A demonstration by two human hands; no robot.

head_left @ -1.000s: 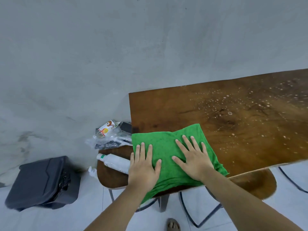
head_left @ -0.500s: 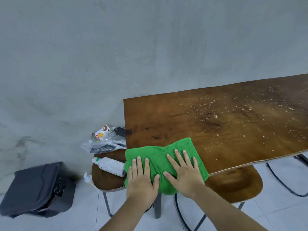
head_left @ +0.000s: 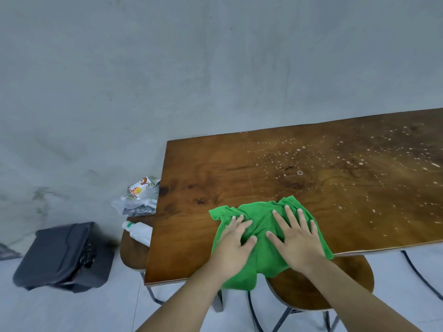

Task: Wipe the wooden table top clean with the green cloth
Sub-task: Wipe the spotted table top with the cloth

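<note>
At the table's (head_left: 191, 236) near edge, both hands, left hand (head_left: 233, 245) and right hand (head_left: 296, 238), press flat with fingers spread on the green cloth (head_left: 261, 219), which looks soft and bunches easily, so palm pressure suits it better than pinching.

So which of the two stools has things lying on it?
The left stool, beside the table's end: a white bottle and plastic bag lie on it. The other stool, below the hands, shows none.
</note>
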